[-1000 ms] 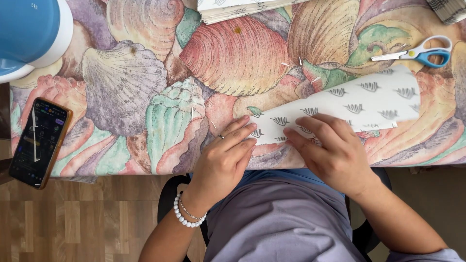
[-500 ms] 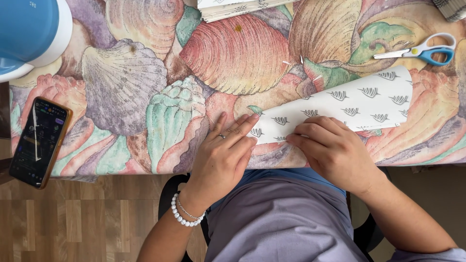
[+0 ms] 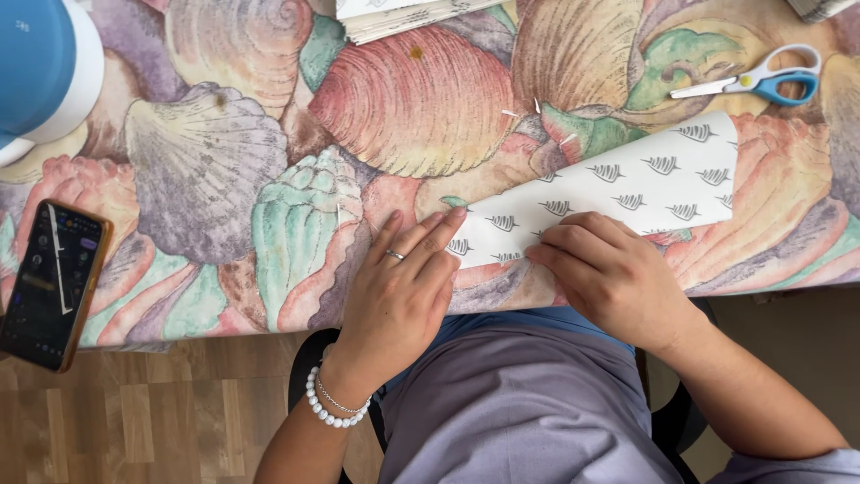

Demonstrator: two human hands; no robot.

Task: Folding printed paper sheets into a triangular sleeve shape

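Both hands press flat on the patterned paper sheet [image 3: 618, 193], near the scissors [image 3: 761, 79]. The left hand [image 3: 399, 296] lies open-palmed at its pointed end; the right hand [image 3: 609, 273] pins its lower edge with curled fingers, seemingly creasing a fold that needs firm, even pressure.

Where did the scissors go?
In the head view the scissors lie at the top right of the shell-patterned tablecloth, just above the far corner of the white patterned paper, apart from both hands.
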